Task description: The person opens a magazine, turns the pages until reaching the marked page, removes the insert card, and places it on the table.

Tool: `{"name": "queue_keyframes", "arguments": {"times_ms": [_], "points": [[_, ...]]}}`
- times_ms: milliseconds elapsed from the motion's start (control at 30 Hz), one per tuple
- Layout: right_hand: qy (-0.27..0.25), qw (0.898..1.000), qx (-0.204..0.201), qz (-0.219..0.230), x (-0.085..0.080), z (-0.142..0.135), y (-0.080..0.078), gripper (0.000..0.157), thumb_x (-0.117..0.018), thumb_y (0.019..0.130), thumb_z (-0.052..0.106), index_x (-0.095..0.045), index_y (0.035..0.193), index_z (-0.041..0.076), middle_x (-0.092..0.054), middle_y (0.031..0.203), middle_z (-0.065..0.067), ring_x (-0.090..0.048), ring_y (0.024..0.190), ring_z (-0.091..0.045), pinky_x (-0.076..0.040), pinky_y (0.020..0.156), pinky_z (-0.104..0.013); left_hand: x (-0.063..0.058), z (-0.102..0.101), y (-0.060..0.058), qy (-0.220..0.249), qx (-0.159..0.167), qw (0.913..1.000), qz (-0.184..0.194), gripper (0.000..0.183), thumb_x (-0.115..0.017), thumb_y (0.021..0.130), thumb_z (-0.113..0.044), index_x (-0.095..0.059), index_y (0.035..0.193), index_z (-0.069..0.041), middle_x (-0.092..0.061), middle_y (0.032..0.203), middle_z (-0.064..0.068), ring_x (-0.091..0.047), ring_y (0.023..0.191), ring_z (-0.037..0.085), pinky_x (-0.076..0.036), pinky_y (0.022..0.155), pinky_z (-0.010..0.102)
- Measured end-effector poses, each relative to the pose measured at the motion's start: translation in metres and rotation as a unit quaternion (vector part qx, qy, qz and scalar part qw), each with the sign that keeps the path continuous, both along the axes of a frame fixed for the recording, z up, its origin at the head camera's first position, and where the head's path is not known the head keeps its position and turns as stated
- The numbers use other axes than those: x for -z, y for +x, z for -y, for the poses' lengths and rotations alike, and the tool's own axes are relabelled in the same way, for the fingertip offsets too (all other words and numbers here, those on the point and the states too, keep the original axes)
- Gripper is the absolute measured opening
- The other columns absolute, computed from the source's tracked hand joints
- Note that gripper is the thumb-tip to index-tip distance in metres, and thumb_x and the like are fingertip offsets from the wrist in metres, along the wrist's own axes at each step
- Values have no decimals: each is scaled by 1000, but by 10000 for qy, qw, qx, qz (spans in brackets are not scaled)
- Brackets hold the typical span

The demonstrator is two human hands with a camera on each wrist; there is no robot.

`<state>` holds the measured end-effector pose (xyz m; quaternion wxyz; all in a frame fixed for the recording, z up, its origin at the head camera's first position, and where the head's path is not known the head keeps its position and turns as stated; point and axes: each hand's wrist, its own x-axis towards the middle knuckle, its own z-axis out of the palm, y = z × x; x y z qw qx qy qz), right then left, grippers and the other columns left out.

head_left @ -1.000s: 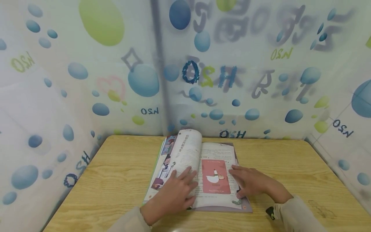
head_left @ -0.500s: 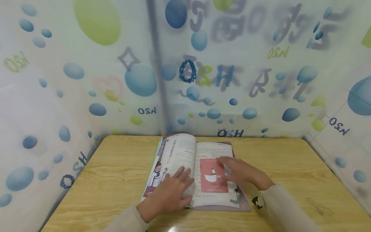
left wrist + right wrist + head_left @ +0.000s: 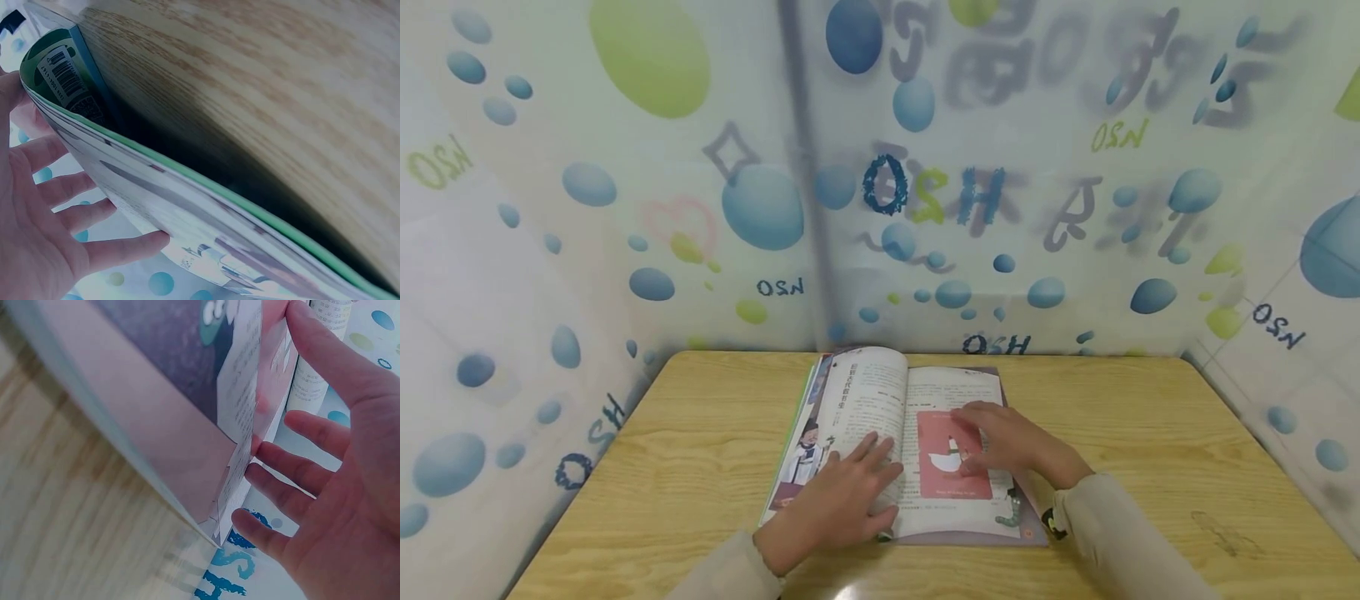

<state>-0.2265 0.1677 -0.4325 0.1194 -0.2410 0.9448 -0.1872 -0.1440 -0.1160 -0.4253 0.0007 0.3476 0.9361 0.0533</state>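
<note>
A magazine [image 3: 876, 387] lies spread on the wooden table, its left page arched near the fold. My left hand [image 3: 842, 496] rests on that left page with fingers spread. In the left wrist view, a green back cover with a barcode [image 3: 62, 78] curls up by the thumb. A pink card [image 3: 934, 477] with a white picture lies on the right page. Over the card's right side is my right hand [image 3: 1011, 446], fingers and thumb apart, touching it. The right wrist view shows the thumb and fingertips of the right hand [image 3: 337, 481] against the card [image 3: 275, 359].
The light wooden table [image 3: 1120, 408] extends to both sides of the magazine. Behind it hangs a pale curtain [image 3: 1045, 175] printed with blue and green drops. A small dark tag [image 3: 1054, 523] hangs at the right sleeve.
My right hand has moved left from the right page's edge onto the pink card. The left page has settled lower and further left. My left hand stays on it.
</note>
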Motion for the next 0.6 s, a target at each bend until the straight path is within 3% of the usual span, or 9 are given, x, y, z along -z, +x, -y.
{"name": "queue_keyframes", "arguments": {"times_ms": [400,600], "points": [[-211,9998,56,-3,-3,4,-2,85,-90,69,43,-54,143,22,-51,133,-3,-52,116,-25,-45,102,-51,2,0,0,-98,-26,9999,-64,51,-56,95,-46,-61,136,-16,-44,153,12,-39,141,37,-49,87,66],[-421,9990,158,8,-2,3,-6,80,-91,69,37,-58,139,19,-51,123,2,-52,106,-19,-47,98,-43,1,1,0,-88,15,9998,-168,50,-58,94,-45,-62,134,-16,-46,151,12,-41,140,36,-50,86,65]]}}
